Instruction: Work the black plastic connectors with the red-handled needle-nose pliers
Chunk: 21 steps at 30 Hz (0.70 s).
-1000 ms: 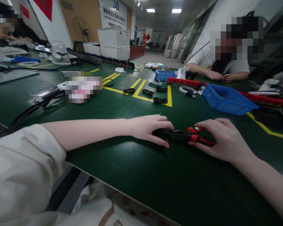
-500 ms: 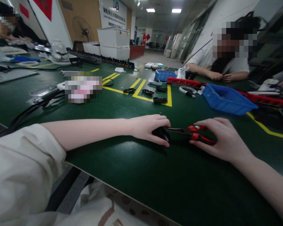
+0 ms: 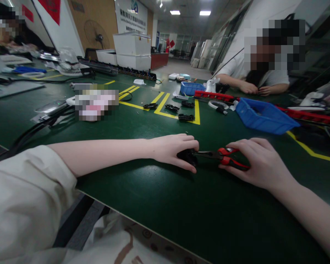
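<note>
Head view: my left hand (image 3: 172, 150) curls tight over a small black part (image 3: 187, 157); just beside it, my right hand (image 3: 257, 163) grips red pliers (image 3: 222, 157), nose seemingly touching that part.

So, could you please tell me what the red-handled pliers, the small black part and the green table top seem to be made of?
Red-handled pliers: dark, dull metal nose, by its thin grey look; grips likely glossy red plastic or rubber. Small black part, under the left hand: probably moulded plastic, matte black; mostly hidden. Green table top: smooth, faintly shiny mat, perhaps rubber or vinyl.
</note>
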Each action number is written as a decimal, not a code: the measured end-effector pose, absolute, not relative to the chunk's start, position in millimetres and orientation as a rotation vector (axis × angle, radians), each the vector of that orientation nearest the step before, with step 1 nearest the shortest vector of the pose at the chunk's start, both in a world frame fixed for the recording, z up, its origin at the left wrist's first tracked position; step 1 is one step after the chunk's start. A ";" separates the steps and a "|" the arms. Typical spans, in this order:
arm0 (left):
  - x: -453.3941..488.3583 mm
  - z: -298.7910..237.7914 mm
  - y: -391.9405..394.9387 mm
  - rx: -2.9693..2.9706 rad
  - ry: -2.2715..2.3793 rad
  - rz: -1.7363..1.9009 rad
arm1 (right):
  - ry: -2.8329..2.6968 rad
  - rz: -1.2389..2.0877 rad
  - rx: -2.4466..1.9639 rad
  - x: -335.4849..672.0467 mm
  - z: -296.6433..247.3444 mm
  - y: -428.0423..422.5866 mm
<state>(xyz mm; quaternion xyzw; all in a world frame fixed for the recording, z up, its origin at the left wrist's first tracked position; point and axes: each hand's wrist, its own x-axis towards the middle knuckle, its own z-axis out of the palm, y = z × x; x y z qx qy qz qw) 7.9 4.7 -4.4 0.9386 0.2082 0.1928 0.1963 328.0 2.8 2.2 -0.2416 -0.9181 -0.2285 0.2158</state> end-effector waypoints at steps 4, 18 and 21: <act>8.3 -4.1 4.6 2.597 0.594 0.557 | -2.534 -0.654 -0.670 326.7 2.8 1.9; 7.1 -1.8 1.8 2.591 0.599 0.577 | -2.521 -0.383 -0.809 330.3 -4.0 3.7; 7.1 -2.4 2.2 2.589 0.564 0.585 | -2.516 -0.322 -0.853 331.6 -6.6 4.4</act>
